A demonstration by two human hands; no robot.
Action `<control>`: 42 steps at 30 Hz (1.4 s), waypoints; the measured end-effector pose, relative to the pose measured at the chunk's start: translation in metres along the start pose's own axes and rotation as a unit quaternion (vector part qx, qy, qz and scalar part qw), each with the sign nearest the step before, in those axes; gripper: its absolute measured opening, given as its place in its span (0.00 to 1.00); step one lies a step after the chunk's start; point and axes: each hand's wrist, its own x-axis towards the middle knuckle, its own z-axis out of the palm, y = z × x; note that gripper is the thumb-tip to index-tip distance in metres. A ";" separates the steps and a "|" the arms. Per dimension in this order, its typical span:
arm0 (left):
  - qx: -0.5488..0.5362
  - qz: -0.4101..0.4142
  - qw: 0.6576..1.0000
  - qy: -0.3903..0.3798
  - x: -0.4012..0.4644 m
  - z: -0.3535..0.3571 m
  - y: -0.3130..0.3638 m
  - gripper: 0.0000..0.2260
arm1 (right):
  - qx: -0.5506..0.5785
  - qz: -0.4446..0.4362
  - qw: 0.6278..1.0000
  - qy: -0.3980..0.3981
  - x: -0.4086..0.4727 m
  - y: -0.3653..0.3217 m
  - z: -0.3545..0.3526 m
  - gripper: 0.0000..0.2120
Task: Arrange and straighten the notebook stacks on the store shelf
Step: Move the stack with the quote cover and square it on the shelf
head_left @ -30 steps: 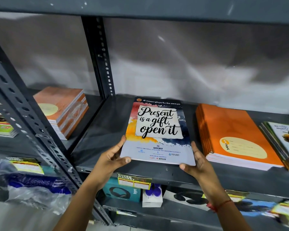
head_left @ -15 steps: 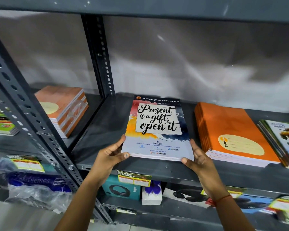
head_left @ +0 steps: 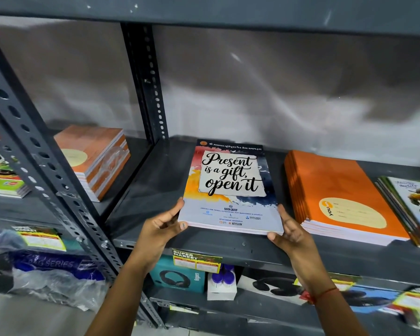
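A thin stack of notebooks (head_left: 230, 185) with the cover "Present is a gift, open it" lies flat on the grey metal shelf (head_left: 155, 190), its near edge close to the shelf's front lip. My left hand (head_left: 163, 224) grips its near left corner, thumb on the cover. At the near right corner, my right hand (head_left: 287, 232) holds the stack's edge. An orange notebook stack (head_left: 340, 197) lies to the right, apart from it. Further right, a stack with illustrated covers (head_left: 412, 204) is cut off by the frame edge.
A perforated upright post (head_left: 143, 81) divides this bay from the left one, where an orange-brown notebook stack (head_left: 95, 158) and green-covered books (head_left: 3, 178) lie. Boxed headphones (head_left: 177, 277), a small white box (head_left: 221, 284) and price tags sit on the shelf below. Bare shelf lies left of the held stack.
The notebook stack has slid a little further back onto the shelf and lies flatter; both hands stay at its near corners.
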 end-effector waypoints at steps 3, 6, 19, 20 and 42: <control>-0.002 0.004 1.000 0.018 -0.001 0.003 0.001 0.22 | -0.009 -0.015 1.000 0.019 -0.001 -0.003 0.004 0.33; -0.001 0.008 0.998 0.061 -0.001 0.009 0.000 0.20 | -0.020 -0.027 0.998 0.050 0.000 -0.002 0.009 0.31; -0.034 0.054 0.974 0.216 -0.006 0.036 -0.003 0.17 | -0.062 -0.051 0.985 0.154 0.001 0.007 0.020 0.27; -0.027 0.053 0.975 0.214 -0.006 0.037 -0.004 0.17 | -0.059 -0.047 0.985 0.153 0.000 0.007 0.020 0.28; 0.040 0.039 0.960 0.274 0.001 0.047 -0.001 0.14 | 0.003 -0.052 0.979 0.196 0.008 0.005 0.025 0.22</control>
